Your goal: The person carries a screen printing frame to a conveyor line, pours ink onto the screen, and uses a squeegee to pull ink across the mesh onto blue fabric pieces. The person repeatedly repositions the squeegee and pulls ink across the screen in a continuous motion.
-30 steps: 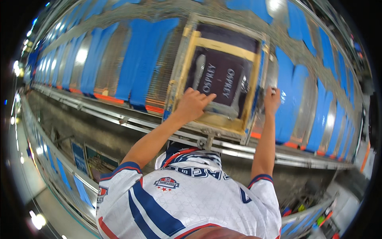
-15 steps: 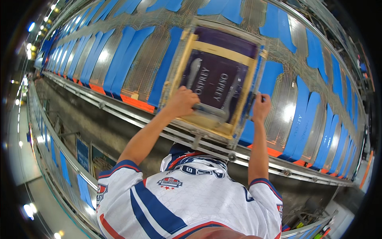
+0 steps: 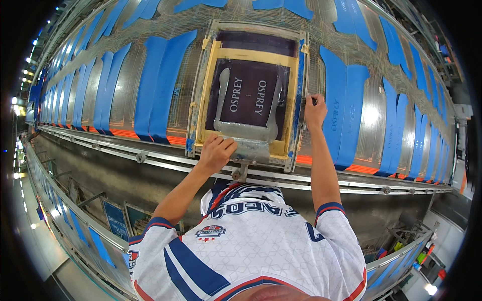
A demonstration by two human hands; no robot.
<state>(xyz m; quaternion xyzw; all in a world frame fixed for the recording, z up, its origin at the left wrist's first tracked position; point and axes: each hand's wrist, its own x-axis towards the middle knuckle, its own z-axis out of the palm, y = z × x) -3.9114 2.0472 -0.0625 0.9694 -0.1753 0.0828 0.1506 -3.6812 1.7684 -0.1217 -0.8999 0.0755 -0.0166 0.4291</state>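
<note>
A screen-printing frame [image 3: 197,113] lies across the long table. Its dark mesh [image 3: 248,90] carries two columns of pale lettering and is bordered by yellow tape. Grey ink [image 3: 273,108] streaks both sides of the lettering and pools along the near end. My left hand [image 3: 217,152] is closed at the frame's near end, on what looks like a grey, ink-smeared squeegee [image 3: 252,148]. At the frame's right side, my right hand [image 3: 316,111] is closed on the frame's edge, fingertips pinched by a small dark fitting.
Pairs of blue fabric panels [image 3: 164,85] are laid along the metal table, with red-orange strips [image 3: 346,165] at their near ends. A metal rail [image 3: 341,180] with stops follows the near edge. Behind me on the left, another table [image 3: 83,220] carries more blue panels.
The frame has shifted left along the table and sits straighter in view. Blue panels with printing now show just right of it. My left hand has moved down toward its near end.
</note>
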